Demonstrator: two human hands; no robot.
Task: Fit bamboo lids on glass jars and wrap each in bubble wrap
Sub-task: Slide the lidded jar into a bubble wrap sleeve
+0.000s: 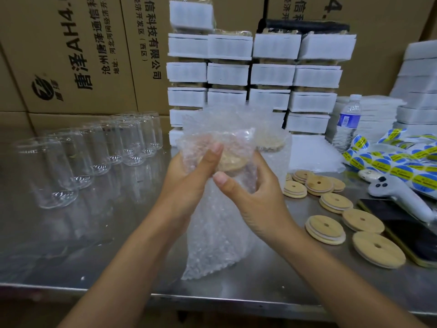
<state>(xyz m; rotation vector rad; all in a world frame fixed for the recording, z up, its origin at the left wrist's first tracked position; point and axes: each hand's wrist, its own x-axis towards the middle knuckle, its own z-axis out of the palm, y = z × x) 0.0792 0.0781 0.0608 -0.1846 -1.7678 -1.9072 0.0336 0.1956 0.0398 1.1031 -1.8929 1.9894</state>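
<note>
Both hands held one bundle above the middle of the brushed steel table [106, 256]. The left hand [189, 176] curled round its left side, with the thumb laid across the top. The right hand [250, 192] cupped the right side, its fingers bent behind and its thumb pressed on the front. Between them was a sheet of clear bubble wrap [212, 233], bunched at the top, its loose tail hanging down to the tabletop. A round pale bamboo lid [230, 162] showed through the film (the glass beneath it was too veiled to make out).

To the left, well apart, stood rows of empty clear glass jars [94, 150]. To the right, loose bamboo lids with centre holes [326, 229] lay scattered flat, some overlapping. Beside them lay a dark phone in a yellow-edged case [406, 230] and a pale grey handheld device [399, 192]. Sheets of blue and yellow round stickers [390, 162] spread beyond these, near a clear plastic water bottle with a blue label [348, 119]. Stacked white foam-sleeved packs [272, 74] rose just behind the bundle, and printed brown cardboard cartons [71, 55] walled the back.
</note>
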